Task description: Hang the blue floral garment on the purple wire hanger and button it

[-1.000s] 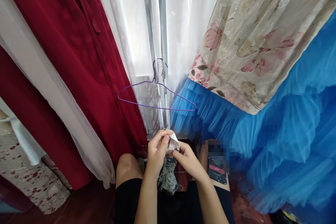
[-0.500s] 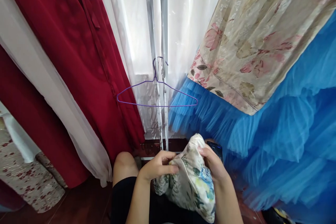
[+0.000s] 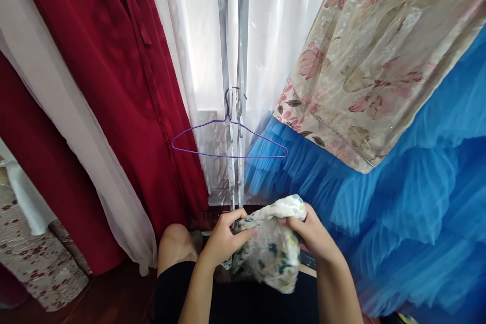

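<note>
Left hand (image 3: 225,239) and right hand (image 3: 316,232) pinch a crumpled printed cloth (image 3: 275,248), bottom centre.
Thumbs and fingers are closed on its left edge and upper right edge. Above, mid-frame, hangs a purple hanger (image 3: 228,119); red fabric (image 3: 152,121) spans the left, floral fabric (image 3: 360,76) the upper right, blue ruffles (image 3: 425,207) the lower right.

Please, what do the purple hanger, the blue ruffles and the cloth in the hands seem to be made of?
Purple hanger: probably coated wire, smooth; it is one slim bent line.
Blue ruffles: likely tulle, as they look sheer and finely pleated.
Cloth: soft fabric, perhaps cotton; mostly matte, patterned, bunching in folds.
</note>
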The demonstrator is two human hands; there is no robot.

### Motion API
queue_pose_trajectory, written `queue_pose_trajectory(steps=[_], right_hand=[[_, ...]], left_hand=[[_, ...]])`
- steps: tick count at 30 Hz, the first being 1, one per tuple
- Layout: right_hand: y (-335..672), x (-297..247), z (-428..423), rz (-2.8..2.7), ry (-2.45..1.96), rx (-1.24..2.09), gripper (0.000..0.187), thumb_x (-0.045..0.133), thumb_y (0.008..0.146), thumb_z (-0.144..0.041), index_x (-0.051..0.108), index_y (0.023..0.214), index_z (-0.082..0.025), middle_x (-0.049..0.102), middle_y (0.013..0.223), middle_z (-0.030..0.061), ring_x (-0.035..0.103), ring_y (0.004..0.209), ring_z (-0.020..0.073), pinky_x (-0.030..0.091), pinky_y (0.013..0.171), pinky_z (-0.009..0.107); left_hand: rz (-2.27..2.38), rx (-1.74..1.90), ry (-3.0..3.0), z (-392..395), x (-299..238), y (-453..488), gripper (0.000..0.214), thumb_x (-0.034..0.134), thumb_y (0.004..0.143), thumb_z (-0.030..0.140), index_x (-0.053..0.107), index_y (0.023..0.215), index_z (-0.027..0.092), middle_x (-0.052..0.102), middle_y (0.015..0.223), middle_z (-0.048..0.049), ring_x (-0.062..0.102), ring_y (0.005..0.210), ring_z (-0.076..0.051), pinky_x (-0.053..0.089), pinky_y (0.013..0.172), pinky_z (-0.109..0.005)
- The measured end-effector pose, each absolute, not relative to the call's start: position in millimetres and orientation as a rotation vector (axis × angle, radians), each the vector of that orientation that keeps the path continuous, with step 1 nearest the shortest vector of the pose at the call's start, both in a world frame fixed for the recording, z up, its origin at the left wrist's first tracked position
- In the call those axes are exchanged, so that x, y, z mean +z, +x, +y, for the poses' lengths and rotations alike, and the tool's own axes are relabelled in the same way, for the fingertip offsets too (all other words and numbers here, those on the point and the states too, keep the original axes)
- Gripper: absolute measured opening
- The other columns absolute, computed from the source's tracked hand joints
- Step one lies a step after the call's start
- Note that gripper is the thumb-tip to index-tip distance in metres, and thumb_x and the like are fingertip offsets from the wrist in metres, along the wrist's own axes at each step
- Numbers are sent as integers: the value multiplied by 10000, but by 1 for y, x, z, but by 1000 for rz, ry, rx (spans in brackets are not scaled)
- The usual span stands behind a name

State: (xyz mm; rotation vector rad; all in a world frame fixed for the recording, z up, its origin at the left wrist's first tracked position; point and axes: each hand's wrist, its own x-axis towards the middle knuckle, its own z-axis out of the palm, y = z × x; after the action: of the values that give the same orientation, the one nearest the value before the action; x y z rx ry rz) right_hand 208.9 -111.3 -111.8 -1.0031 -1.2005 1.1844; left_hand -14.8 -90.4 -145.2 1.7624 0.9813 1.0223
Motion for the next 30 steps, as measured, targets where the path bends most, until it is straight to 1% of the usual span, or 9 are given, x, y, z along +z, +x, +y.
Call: queue_pose_trajectory(steps=[5,7,9,12,14,20,25,27,30], right_hand=[[250,-65,-56,-1257,-945,869,51,706,547,-222,716,587,-192,631,600,30,493,553,170,376,534,288],[271,-48,-19,-1244,-901,713,79,683,519,-237,647,464,-194,578,526,21,453,527,152,343,524,289],[288,-34,19,-1265,-891,685,123,673,517,-252,619,426,-189,568,507,19,459,532,147,347,540,293],[292,-19,64,-1227,-884,814,106,674,560,-261,629,501,-185,602,558,8,498,553,147,379,560,294],[278,-12,82,-1212,-882,977,78,700,574,-236,654,590,-176,639,595,9,551,568,155,417,575,293],[213,-7,98,-1358,-827,1357,234,826,615,-244,698,778,-136,724,679,61,675,622,207,515,593,308],[203,-9,102,-1483,-830,1452,317,879,624,-345,680,769,-146,720,647,41,655,544,171,512,526,261],[210,-6,103,-1548,-858,1495,338,886,630,-379,669,745,-147,710,624,32,634,508,153,499,501,243],[221,2,104,-1626,-884,1546,334,871,666,-401,683,756,-139,714,641,30,626,513,142,489,497,231]], left_hand=[[1098,875,1867,-88,-170,-33,311,733,811,438,733,987,182,706,928,-54,624,915,-266,482,872,-369],[1114,888,1972,-89,-169,-39,255,735,815,434,726,924,203,714,978,-72,608,1054,-307,465,957,-403],[1120,938,2124,-89,-158,-40,189,697,856,398,684,810,215,700,914,-74,587,1091,-307,442,1003,-422],[1044,1015,2350,-88,-130,-35,241,610,925,335,590,714,221,592,696,-11,582,795,-213,429,1023,-444],[968,1074,2453,-86,-110,-32,246,587,944,317,572,718,221,552,660,11,540,695,-179,423,1033,-448],[1005,1236,2387,-80,-81,-56,151,634,931,350,653,866,214,655,841,-59,597,961,-242,478,884,-356],[1222,1168,2286,-69,-78,-103,235,609,940,417,644,863,198,630,828,-31,589,819,-188,468,765,-295],[1341,1104,2317,-57,-80,-126,270,589,946,449,662,865,202,633,819,-26,588,817,-193,461,788,-311],[1490,959,2459,-25,-88,-165,298,608,920,496,720,920,220,689,904,-46,607,908,-232,429,935,-396]])
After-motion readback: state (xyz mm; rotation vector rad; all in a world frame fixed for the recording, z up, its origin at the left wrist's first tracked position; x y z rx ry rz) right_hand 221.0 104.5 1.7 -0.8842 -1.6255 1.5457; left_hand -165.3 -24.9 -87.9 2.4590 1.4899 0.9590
